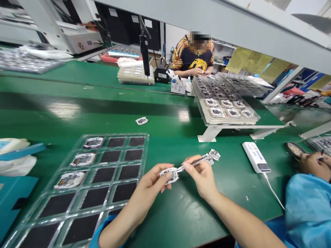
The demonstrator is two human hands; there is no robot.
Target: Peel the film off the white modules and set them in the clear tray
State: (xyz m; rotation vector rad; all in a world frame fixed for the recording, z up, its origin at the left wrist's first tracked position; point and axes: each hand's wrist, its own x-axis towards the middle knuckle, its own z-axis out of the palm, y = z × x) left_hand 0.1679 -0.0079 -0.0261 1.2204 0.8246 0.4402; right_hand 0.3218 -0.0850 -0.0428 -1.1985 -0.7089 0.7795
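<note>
My left hand (152, 182) pinches a small white circuit part (169, 174) just above the green bench. My right hand (201, 175) grips metal tweezers (196, 162), and their tip touches that part. Behind my right hand lie two more of these small parts (212, 156). A clear compartment tray (85, 182) sits to my left, with three parts (82, 159) in its left column and dark empty cells elsewhere. One loose part (141, 120) lies farther back on the bench.
A raised stack of trays (224, 106) filled with parts stands at the back right on a white stand. A white device with a cable (256, 157) lies to the right. A co-worker's hand and blue sleeve (310, 186) are at right. Another person sits across the bench.
</note>
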